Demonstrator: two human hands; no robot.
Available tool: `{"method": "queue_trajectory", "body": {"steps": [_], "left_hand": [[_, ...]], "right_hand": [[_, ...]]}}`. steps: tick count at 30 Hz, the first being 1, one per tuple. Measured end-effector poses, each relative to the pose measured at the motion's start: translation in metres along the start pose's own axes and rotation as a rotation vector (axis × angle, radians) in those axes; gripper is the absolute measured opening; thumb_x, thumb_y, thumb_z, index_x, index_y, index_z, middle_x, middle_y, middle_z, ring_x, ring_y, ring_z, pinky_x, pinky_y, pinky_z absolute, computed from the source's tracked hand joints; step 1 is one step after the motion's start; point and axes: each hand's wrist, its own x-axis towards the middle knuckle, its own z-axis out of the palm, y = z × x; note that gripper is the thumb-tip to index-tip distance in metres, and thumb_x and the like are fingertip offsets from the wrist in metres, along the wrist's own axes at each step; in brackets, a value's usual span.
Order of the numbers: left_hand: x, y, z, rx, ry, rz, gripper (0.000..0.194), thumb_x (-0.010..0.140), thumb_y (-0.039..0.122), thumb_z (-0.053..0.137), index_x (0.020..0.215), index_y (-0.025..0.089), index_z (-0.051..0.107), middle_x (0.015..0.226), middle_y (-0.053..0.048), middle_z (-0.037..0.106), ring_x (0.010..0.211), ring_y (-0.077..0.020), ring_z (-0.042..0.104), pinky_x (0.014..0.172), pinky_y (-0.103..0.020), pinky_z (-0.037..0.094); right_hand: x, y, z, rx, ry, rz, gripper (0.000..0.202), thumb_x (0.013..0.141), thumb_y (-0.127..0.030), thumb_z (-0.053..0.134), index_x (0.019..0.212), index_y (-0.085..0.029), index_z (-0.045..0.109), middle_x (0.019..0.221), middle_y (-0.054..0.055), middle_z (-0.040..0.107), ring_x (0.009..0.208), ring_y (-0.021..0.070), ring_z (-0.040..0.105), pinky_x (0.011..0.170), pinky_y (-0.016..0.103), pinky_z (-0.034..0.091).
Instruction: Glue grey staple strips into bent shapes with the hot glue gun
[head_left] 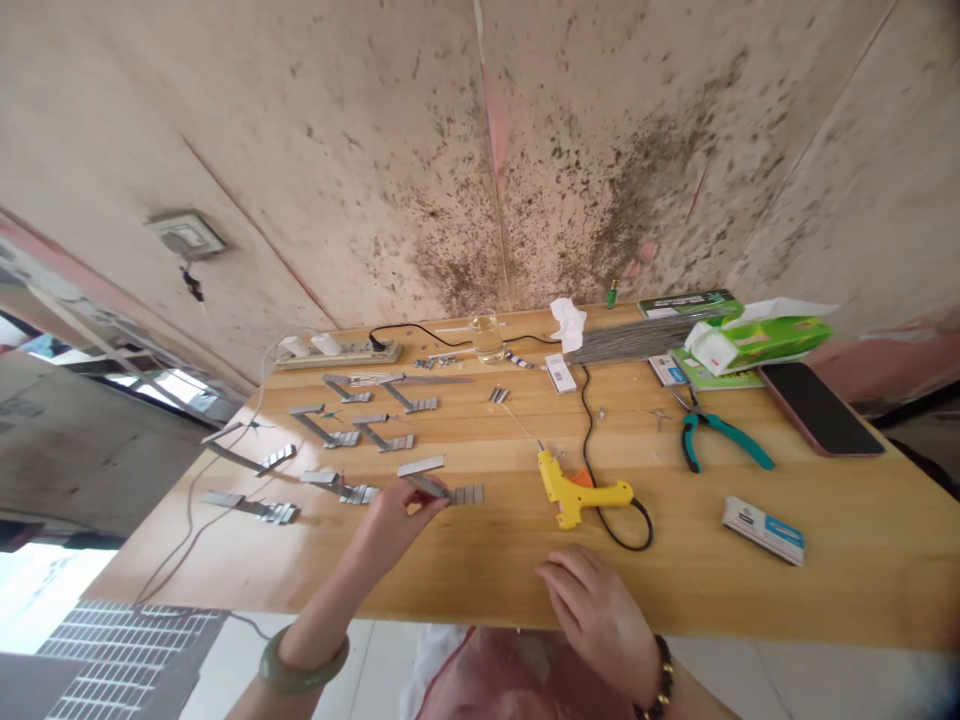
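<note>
My left hand (397, 520) pinches a bent piece made of grey staple strips (469, 494) at its corner, thumb and forefinger closed on it near the table surface. One strip slants up behind the fingers, and part of the piece is hidden by them. Several similar grey strip pieces (382, 434) stand or lie to the left and behind. My right hand (596, 610) rests at the table's front edge, its fingers together and loosely curled, with nothing visible in them. Just beyond it lies a yellow hot glue gun (570, 490), nozzle pointing away from me.
A glass cup (488, 340), a bundle of thin grey rods (637, 336) and a green tissue pack (757, 340) stand at the back. Teal-handled pliers (724, 440), a phone (821, 408) and a small box (763, 530) lie right. Behind, left, sits a power strip (345, 355); loose cables trail across the left side.
</note>
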Motion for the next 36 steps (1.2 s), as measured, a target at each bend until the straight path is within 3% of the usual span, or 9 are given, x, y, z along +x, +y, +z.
{"method": "queue_trajectory", "body": {"steps": [4, 9, 16, 19, 24, 27, 32, 36], "left_hand": [[0.004, 0.01, -0.014, -0.019, -0.01, -0.006, 0.02, 0.073, 0.037, 0.064, 0.085, 0.022, 0.067, 0.087, -0.003, 0.07, 0.079, -0.0194, 0.066, 0.074, -0.029, 0.053], [0.026, 0.04, -0.036, 0.024, -0.014, 0.028, 0.023, 0.069, 0.04, 0.065, 0.08, 0.021, 0.069, 0.084, -0.003, 0.07, 0.079, -0.0209, 0.065, 0.073, -0.029, 0.052], [0.078, 0.075, -0.072, -0.097, -0.001, 0.014, 0.034, 0.061, 0.043, 0.07, 0.081, 0.015, 0.069, 0.072, -0.003, 0.069, 0.068, -0.0196, 0.062, 0.06, -0.027, 0.049], [0.105, 0.08, -0.093, -0.076, 0.08, 0.053, 0.038, 0.06, 0.042, 0.072, 0.083, 0.012, 0.069, 0.071, -0.002, 0.068, 0.067, -0.0169, 0.059, 0.059, -0.024, 0.046], [0.154, 0.065, -0.123, 0.055, 0.242, 0.084, 0.038, 0.066, 0.037, 0.069, 0.091, 0.008, 0.067, 0.065, 0.001, 0.064, 0.063, -0.0103, 0.054, 0.056, -0.017, 0.041], [0.181, 0.042, -0.128, -0.041, 0.238, -0.003, 0.032, 0.06, 0.03, 0.073, 0.085, 0.01, 0.067, 0.063, 0.0, 0.064, 0.063, -0.012, 0.057, 0.06, -0.021, 0.047], [0.213, 0.004, -0.12, -0.212, 0.114, -0.133, 0.04, 0.045, 0.031, 0.081, 0.077, 0.012, 0.066, 0.064, -0.001, 0.067, 0.065, -0.0162, 0.062, 0.065, -0.028, 0.052], [0.226, -0.01, -0.113, -0.296, 0.012, -0.183, 0.048, 0.038, 0.033, 0.083, 0.076, 0.011, 0.065, 0.066, -0.002, 0.066, 0.065, -0.0158, 0.061, 0.065, -0.029, 0.053]], "right_hand": [[-0.001, 0.001, 0.002, 0.007, -0.003, 0.002, 0.027, 0.085, -0.006, 0.041, 0.102, -0.019, 0.057, 0.094, 0.006, 0.06, 0.087, 0.0184, 0.058, 0.081, 0.035, 0.051], [0.0, 0.0, 0.001, 0.005, 0.016, 0.005, 0.027, 0.085, -0.006, 0.041, 0.101, -0.019, 0.058, 0.093, 0.006, 0.061, 0.086, 0.0184, 0.059, 0.078, 0.035, 0.052], [-0.001, 0.001, 0.003, 0.022, 0.025, 0.017, 0.029, 0.086, -0.007, 0.041, 0.104, -0.02, 0.058, 0.095, 0.005, 0.062, 0.089, 0.018, 0.06, 0.081, 0.034, 0.052], [-0.002, 0.001, 0.005, 0.025, 0.049, 0.027, 0.029, 0.086, -0.008, 0.039, 0.103, -0.02, 0.059, 0.094, 0.006, 0.062, 0.088, 0.018, 0.06, 0.08, 0.034, 0.053], [0.0, 0.002, 0.005, 0.024, 0.101, 0.016, 0.028, 0.086, -0.009, 0.039, 0.102, -0.021, 0.06, 0.092, 0.006, 0.063, 0.088, 0.0177, 0.061, 0.08, 0.032, 0.052], [0.002, 0.003, 0.005, 0.017, 0.102, -0.001, 0.028, 0.086, -0.009, 0.039, 0.101, -0.02, 0.06, 0.089, 0.006, 0.064, 0.084, 0.0174, 0.061, 0.077, 0.031, 0.053], [0.006, 0.004, 0.005, -0.033, 0.108, -0.023, 0.028, 0.083, -0.005, 0.039, 0.095, -0.02, 0.059, 0.083, 0.004, 0.064, 0.075, 0.0155, 0.062, 0.07, 0.026, 0.053], [0.009, 0.006, 0.006, -0.056, 0.155, -0.054, 0.028, 0.081, -0.003, 0.04, 0.093, -0.02, 0.06, 0.077, 0.003, 0.065, 0.07, 0.014, 0.063, 0.067, 0.023, 0.053]]}}
